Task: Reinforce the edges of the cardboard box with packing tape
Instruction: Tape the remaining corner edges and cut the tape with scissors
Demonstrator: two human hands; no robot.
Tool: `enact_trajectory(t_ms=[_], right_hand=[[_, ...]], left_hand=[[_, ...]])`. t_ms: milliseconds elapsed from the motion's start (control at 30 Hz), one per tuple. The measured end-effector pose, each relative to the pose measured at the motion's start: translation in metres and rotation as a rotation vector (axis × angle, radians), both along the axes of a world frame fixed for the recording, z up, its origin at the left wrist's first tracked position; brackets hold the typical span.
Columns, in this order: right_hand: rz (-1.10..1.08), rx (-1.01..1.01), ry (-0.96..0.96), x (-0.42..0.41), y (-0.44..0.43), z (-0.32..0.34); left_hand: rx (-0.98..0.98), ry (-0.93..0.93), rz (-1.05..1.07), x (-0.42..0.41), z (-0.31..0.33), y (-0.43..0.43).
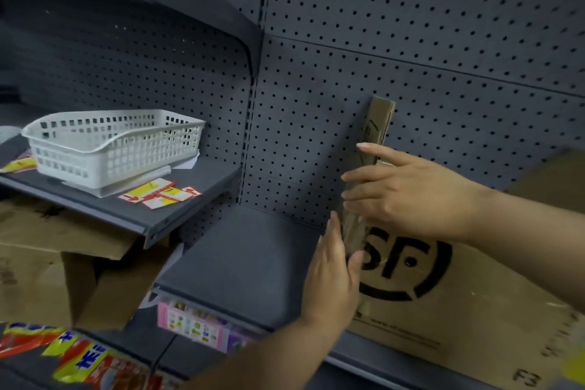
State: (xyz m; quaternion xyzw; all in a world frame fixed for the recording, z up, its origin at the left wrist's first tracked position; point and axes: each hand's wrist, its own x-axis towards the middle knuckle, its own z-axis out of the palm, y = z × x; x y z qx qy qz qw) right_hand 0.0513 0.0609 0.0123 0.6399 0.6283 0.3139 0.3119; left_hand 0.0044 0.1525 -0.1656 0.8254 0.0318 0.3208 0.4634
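Observation:
A brown cardboard box (449,310) with a black round "SF" logo stands on the grey shelf (240,266) at the right. Its left end flap (378,123) sticks up against the pegboard. My left hand (332,275) lies flat with straight fingers against the box's left edge, thumb on the front face. My right hand (408,193) reaches over from the right, its straight fingers pressing on the same left edge higher up. A glossy strip, likely clear tape, shows along that edge under the hands. No tape roll is in view.
A white plastic basket (110,142) sits on a higher shelf at left, with red and yellow price tags (158,195) beside it. Crumpled cardboard (57,263) lies below that shelf. A pink package (193,326) and red-yellow packets (72,355) fill the lower shelves. Grey pegboard (411,41) backs everything.

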Motion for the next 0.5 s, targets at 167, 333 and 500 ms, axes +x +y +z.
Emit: enact_trajectory(t_ms=[167,333,500], right_hand=[[0.032,0.033,-0.039,0.0,0.004,-0.001],[0.127,0.006,-0.029,-0.001,0.004,-0.005],[0.108,0.065,-0.052,0.008,0.002,-0.016]], left_hand=[[-0.026,-0.083,-0.059,0.007,-0.004,0.001],[-0.079,-0.111,-0.079,0.01,-0.005,0.002],[-0.098,-0.124,-0.088,0.011,-0.007,0.002]])
